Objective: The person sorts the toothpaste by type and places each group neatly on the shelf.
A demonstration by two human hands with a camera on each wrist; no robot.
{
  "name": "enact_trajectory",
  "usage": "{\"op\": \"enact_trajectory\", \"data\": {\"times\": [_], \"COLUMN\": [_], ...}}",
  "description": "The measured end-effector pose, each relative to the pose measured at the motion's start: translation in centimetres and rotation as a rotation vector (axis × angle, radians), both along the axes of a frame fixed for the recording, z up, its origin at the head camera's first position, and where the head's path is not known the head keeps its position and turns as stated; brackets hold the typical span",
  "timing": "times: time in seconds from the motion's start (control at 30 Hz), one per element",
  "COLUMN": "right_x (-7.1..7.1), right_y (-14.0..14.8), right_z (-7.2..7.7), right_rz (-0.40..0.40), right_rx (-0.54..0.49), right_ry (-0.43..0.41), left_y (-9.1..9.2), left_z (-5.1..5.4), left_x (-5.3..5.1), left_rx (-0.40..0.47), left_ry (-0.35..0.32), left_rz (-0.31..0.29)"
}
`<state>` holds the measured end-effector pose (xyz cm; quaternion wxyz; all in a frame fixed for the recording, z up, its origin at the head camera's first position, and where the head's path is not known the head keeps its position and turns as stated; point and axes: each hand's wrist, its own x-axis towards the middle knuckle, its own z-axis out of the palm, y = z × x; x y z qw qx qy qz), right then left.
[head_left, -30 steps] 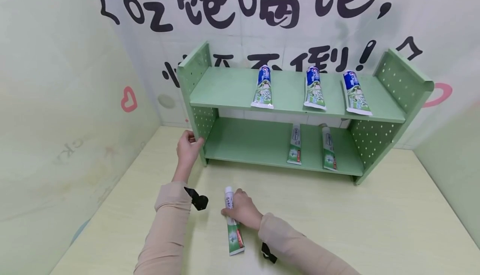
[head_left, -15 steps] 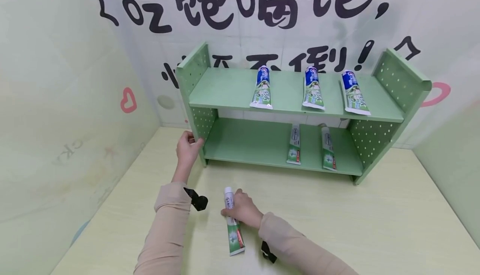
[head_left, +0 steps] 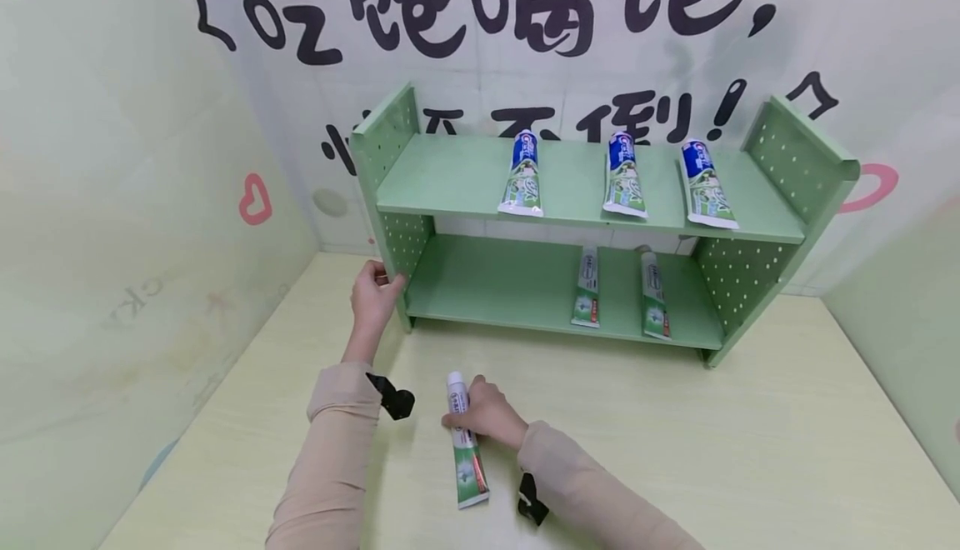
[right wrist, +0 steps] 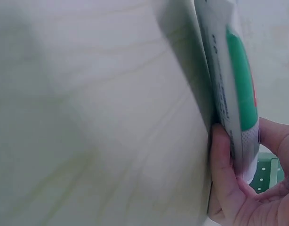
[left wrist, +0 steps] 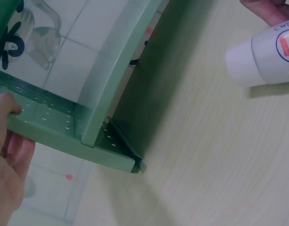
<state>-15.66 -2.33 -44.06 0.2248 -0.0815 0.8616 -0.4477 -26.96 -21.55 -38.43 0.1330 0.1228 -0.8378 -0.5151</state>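
Observation:
My right hand [head_left: 491,414] pinches a white and green toothpaste tube [head_left: 467,471] between thumb and fingers, low over the table or on it. The tube's white cap [left wrist: 241,65] points toward the shelf. In the right wrist view the thumb and fingers sit on opposite sides of the tube [right wrist: 243,89]. Farther back, my left hand [head_left: 372,296] grips the left side panel of a green two-tier shelf [head_left: 480,283]. The left wrist view shows the thumb on one face of the panel's edge and the fingers [left wrist: 23,155] on the other.
On the upper tier lie three blue and green toothpaste tubes, the leftmost tube [head_left: 522,175] apart from the others. Two white and green tubes, a left one [head_left: 587,287] and a right one [head_left: 655,296], lie on the lower tier. Walls enclose the pale table [head_left: 600,417].
Almost nothing differs. The head view has shifted very slightly; both hands keep their holds on the tube and the shelf panel.

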Motion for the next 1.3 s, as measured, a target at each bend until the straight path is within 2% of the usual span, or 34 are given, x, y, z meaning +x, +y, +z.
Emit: {"op": "enact_trajectory", "data": {"times": [0.4, 0.67, 0.87, 1.2, 1.3], "right_x": [-0.5, -2.1, -3.4, -4.8, -5.1], "right_y": [0.8, 1.8, 2.8, 4.3, 4.8], "right_z": [0.3, 2.5, 3.8, 4.8, 5.2], "right_rz": [0.016, -0.009, -0.033, -0.056, -0.075], "right_rx": [-0.013, -0.043, -0.055, -0.028, -0.057], "right_ry": [-0.036, -0.013, -0.01, 0.001, -0.002], "left_y": [-0.1, -0.3, -0.5, -0.2, 0.0], "left_z": [-0.3, -0.2, 0.0, 0.1, 0.2], "left_x": [0.5, 0.5, 0.4, 0.3, 0.3], "left_rx": [-0.001, 0.03, 0.02, 0.014, 0.019], "left_ry": [0.002, -0.013, -0.001, 0.0, -0.009], "left_rz": [0.004, 0.007, 0.012, 0.005, -0.005]}}
